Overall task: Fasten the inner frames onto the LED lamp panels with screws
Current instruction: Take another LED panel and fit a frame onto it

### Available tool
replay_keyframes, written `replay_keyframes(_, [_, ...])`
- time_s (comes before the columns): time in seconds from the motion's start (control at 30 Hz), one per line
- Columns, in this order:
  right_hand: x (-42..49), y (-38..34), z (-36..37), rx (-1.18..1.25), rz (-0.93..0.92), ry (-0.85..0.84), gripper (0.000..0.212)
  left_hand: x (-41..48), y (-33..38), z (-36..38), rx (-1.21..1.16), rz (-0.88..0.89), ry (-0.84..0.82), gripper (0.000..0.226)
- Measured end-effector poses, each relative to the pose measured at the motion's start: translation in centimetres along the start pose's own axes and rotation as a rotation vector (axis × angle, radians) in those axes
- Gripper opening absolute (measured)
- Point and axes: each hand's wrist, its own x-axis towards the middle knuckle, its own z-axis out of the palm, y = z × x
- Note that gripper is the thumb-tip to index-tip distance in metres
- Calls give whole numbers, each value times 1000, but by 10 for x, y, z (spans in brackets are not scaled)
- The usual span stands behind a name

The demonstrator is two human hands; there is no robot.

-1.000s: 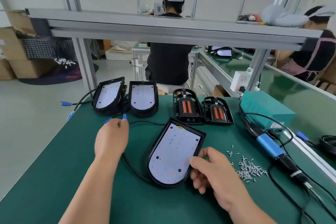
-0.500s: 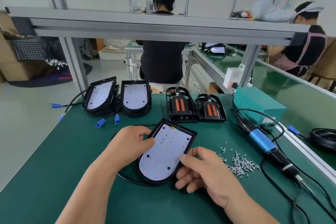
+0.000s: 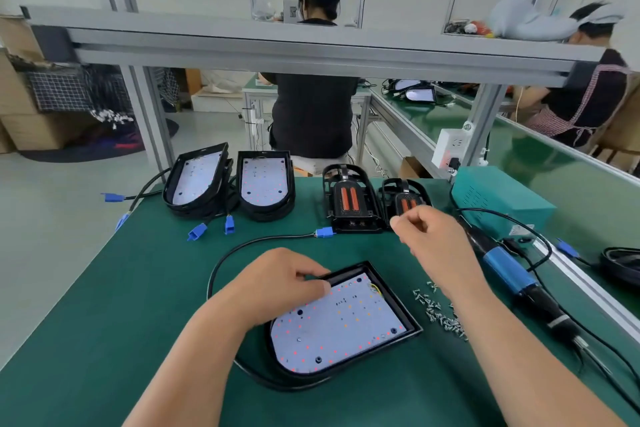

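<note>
An LED lamp panel [image 3: 341, 324], a white board with red dots in a black housing, lies flat on the green mat in front of me. My left hand [image 3: 277, 282] holds its far left rim, thumb on the board. Its black cable [image 3: 221, 263] loops round the left to a blue connector [image 3: 325, 232]. Two black inner frames with orange cells stand at the back, one left [image 3: 348, 201] and one right [image 3: 405, 199]. My right hand [image 3: 433, 243] hovers just in front of the right frame, its fingers loosely curled with nothing seen in them.
A pile of small screws [image 3: 443, 315] lies right of the panel. A blue electric screwdriver [image 3: 509, 274] lies beyond it, wired to a teal box [image 3: 498, 199]. Two more LED panels [image 3: 197, 180] [image 3: 265, 184] stand back left. Other workers sit behind the frame.
My left hand moved from the cable onto the panel's rim, and the panel turned and came nearer. My right hand let go of the panel and moved up toward the inner frames.
</note>
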Motion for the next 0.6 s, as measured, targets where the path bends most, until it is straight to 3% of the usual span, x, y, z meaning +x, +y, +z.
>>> replay_keyframes(0.13, [38, 1, 30, -137, -59, -27, 16, 4, 3, 8, -67, -7, -45, 16])
replay_keyframes(0.3, [78, -13, 66, -398, -139, -53, 43, 2, 5, 4, -107, -28, -41, 41])
replay_keyframes(0.47, [101, -28, 83, -742, -269, -64, 68, -2, 4, -8, -9, -99, -36, 42])
replay_keyframes(0.6, [109, -30, 85, -851, -285, -106, 66, -4, 2, -14, 2, -126, -77, 43])
